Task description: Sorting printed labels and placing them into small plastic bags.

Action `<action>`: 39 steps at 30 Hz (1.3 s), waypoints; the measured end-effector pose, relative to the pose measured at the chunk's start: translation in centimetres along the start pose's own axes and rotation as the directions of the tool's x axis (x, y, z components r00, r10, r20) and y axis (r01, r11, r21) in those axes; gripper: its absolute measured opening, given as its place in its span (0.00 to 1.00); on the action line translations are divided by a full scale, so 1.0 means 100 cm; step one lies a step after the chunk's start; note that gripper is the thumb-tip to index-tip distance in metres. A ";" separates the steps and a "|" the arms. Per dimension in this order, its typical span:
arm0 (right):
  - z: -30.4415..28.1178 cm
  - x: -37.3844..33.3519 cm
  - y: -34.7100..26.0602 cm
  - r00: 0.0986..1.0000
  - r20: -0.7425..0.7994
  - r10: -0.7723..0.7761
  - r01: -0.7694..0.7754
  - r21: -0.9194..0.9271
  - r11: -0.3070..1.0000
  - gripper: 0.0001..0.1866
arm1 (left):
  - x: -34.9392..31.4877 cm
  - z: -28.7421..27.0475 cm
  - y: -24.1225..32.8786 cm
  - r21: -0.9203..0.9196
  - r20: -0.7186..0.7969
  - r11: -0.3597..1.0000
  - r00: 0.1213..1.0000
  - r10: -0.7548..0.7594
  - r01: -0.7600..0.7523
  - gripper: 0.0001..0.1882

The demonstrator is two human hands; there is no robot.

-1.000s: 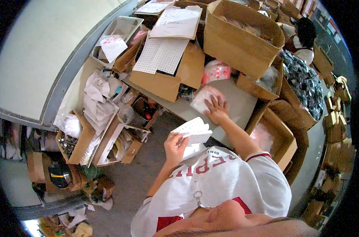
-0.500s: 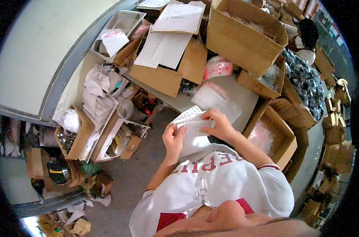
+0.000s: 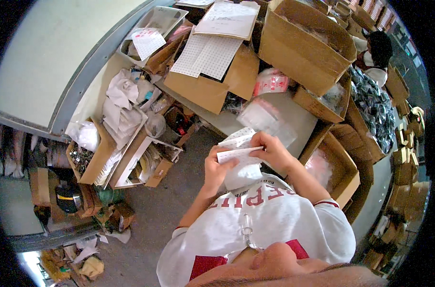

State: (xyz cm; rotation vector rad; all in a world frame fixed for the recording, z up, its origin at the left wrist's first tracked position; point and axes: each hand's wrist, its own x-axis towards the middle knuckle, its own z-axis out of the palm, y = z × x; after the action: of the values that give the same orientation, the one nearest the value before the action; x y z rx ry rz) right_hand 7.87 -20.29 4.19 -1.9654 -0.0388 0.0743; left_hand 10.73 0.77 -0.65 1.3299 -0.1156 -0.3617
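Close in front of my chest I hold a white sheet of small printed labels [image 3: 239, 154], bent or folded over on itself. Its near edge is pinched by my left hand [image 3: 216, 168], thumb on top. On the other side, my right hand [image 3: 273, 149] has its fingers closed at the sheet's right end; some fingertips are hidden behind the paper. Just beyond the hands, a stack of clear plastic bags [image 3: 260, 116] lies on the grey table [image 3: 301, 115].
Larger label sheets [image 3: 205, 55] and a clipboard with paper [image 3: 227, 19] rest on a cardboard box [image 3: 193, 88]. Open cartons [image 3: 306, 52] crowd the right. A box of black bags [image 3: 370, 110] stands farther right, near another person [image 3: 378, 52]. Paper-filled boxes [image 3: 126, 162] stand left.
The label sheet has been bent further, its near flap now lying flatter toward me. Both hands have shifted slightly right. The whole view has swung a little.
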 end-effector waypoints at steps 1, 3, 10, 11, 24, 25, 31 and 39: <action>-0.004 0.000 -0.004 1.000 0.030 0.000 -0.001 0.014 1.000 0.17 | 0.001 -0.001 0.002 0.001 -0.001 1.000 1.000 0.001 -0.001 0.12; -0.010 0.001 -0.008 0.997 0.074 0.001 -0.002 0.015 1.000 0.16 | 0.002 -0.002 0.007 0.244 0.121 0.937 0.967 0.226 -0.249 0.10; -0.011 -0.004 -0.006 0.984 0.162 -0.072 0.074 -0.003 0.997 0.13 | 0.005 -0.005 0.009 0.165 0.117 0.957 0.969 0.219 -0.237 0.08; -0.012 -0.004 -0.008 0.984 0.161 -0.071 0.072 -0.003 0.997 0.13 | 0.006 -0.003 0.012 0.131 0.119 0.955 0.960 0.253 -0.268 0.08; -0.018 -0.002 -0.023 0.932 0.056 -0.357 0.355 -0.328 0.876 0.06 | 0.010 0.003 0.024 0.306 0.146 0.906 0.955 0.257 -0.291 0.07; -0.018 -0.002 -0.022 0.941 0.081 -0.327 0.335 -0.339 0.879 0.06 | 0.010 0.002 0.022 0.306 0.145 0.907 0.955 0.257 -0.290 0.07; -0.013 -0.008 -0.011 0.941 0.146 -0.305 0.338 -0.368 0.866 0.05 | 0.011 0.004 0.013 0.334 0.116 0.890 0.951 0.288 -0.310 0.07; -0.078 0.012 0.115 0.935 -0.275 0.224 -0.282 -0.194 0.940 0.07 | 0.012 -0.012 0.008 0.385 -0.017 0.879 0.950 0.312 -0.282 0.10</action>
State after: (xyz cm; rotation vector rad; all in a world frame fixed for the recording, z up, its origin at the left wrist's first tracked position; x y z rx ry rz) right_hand 9.51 -31.84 -3.42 -2.1896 0.3904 -0.0095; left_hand 12.34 1.63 -0.29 1.6792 -0.3345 -0.0206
